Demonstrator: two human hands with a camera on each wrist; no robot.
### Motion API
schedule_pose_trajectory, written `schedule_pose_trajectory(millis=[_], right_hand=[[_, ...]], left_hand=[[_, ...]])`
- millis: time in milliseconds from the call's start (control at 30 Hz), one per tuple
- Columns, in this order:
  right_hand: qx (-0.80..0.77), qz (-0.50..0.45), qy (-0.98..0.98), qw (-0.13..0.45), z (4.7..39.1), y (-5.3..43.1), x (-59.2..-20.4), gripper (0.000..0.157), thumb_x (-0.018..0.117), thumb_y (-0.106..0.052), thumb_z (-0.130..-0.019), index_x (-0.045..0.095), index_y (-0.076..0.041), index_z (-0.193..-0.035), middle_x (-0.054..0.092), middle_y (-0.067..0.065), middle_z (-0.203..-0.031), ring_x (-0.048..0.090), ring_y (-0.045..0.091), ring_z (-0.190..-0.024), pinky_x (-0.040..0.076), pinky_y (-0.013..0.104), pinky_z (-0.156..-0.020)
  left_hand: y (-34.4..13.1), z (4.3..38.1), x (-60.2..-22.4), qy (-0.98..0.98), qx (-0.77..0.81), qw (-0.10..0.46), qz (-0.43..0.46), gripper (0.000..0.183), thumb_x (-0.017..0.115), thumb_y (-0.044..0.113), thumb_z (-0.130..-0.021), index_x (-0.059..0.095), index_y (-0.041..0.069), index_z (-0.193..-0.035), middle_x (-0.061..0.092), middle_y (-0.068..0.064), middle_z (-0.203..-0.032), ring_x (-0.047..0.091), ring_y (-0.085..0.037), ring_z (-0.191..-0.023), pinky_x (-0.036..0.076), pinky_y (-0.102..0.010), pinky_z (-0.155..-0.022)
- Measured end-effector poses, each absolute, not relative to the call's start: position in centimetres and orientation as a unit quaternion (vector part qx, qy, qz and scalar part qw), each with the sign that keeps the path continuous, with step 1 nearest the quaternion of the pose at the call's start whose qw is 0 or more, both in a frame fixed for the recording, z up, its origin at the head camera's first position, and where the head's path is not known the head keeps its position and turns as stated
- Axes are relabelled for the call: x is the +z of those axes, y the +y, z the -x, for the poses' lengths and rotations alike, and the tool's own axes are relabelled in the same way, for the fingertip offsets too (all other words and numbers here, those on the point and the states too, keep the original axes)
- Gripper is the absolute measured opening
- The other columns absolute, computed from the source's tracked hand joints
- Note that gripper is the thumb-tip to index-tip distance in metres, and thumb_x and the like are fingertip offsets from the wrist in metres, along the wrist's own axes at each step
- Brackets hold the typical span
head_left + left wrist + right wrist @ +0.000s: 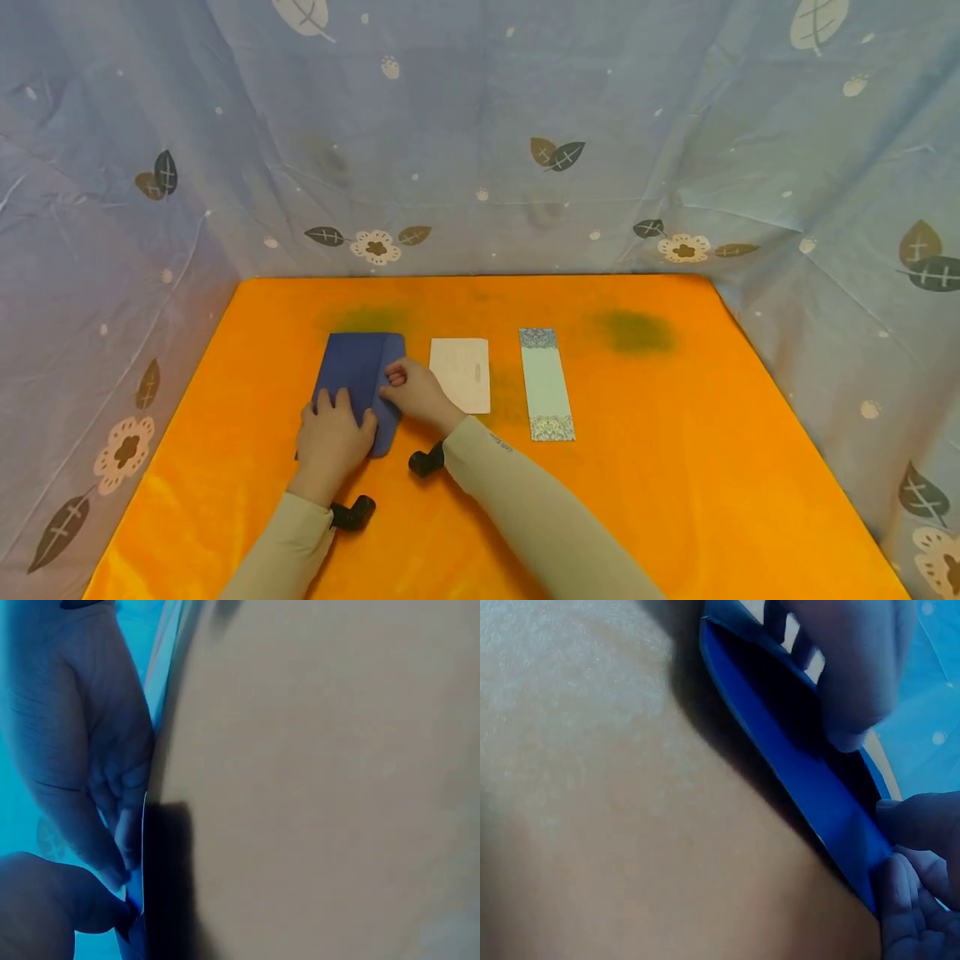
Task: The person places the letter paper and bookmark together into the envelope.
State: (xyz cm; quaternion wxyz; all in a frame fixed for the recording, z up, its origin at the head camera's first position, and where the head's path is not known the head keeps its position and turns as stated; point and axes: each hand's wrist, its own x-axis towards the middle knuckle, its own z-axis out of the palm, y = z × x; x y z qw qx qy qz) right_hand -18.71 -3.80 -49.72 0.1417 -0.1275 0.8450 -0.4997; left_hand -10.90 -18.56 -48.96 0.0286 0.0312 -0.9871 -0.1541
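In the head view a blue envelope (352,358) lies on the left of the table, its flap (388,437) along the right side. My left hand (333,433) rests on the envelope, fingers spread and thumb toward the flap's fold. My right hand (418,393) pinches the flap's edge between thumb and finger. From the right wrist view, the flap (780,769) stands raised over a dark gap. There, the left thumb (859,697) reaches over that gap, and the right hand (915,892) grips the flap's lower end. Its remaining fingers are curled.
A cream paper card (457,367) lies right of the envelope, partly behind the right hand. Further right is a pale green strip (546,383) with patterned ends. Orange cloth (675,467) covers the table. Patterned curtains (480,167) surround it. Black wrist cameras (352,512) hang at both wrists.
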Motion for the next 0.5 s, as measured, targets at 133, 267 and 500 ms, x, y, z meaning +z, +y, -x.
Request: schedule_pose_trajectory(millis=[133, 267, 500], right_hand=[[-0.483, 0.135, 0.856, 0.121, 18.45, -4.21, -49.71, 0.022, 0.070, -0.018, -0.089, 0.067, -0.008, -0.109, 0.060, -0.001, -0.094, 0.055, 0.008, -0.083, 0.048, 0.021, -0.075], [-0.476, 0.142, 0.860, 0.115, 18.32, -4.47, -49.75, 0.021, 0.070, -0.019, -0.089, 0.071, -0.009, -0.108, 0.061, 0.000, -0.095, 0.055, 0.007, -0.081, 0.047, 0.021, -0.073], [-0.467, 0.133, 0.866, 0.119, 18.38, -4.46, -49.52, 0.021, 0.070, -0.021, -0.090, 0.074, -0.014, -0.110, 0.062, -0.002, -0.104, 0.056, 0.008, -0.086, 0.048, 0.022, -0.074]], left_hand=[[-18.78, 10.86, -48.79, -0.986, -0.165, 0.010, -0.033, 0.062, 0.050, 0.032, -0.095, 0.043, -0.018, -0.130, 0.036, -0.043, -0.131, 0.033, -0.062, -0.118, 0.030, -0.068, -0.096], [-18.97, 10.78, -49.02, -0.985, -0.167, 0.020, -0.028, 0.061, 0.050, 0.032, -0.094, 0.044, -0.019, -0.129, 0.038, -0.044, -0.130, 0.033, -0.061, -0.119, 0.027, -0.067, -0.099], [-19.02, 10.87, -48.96, -0.984, -0.176, 0.024, -0.029, 0.062, 0.050, 0.034, -0.095, 0.046, -0.018, -0.129, 0.040, -0.042, -0.130, 0.035, -0.061, -0.119, 0.029, -0.067, -0.099]])
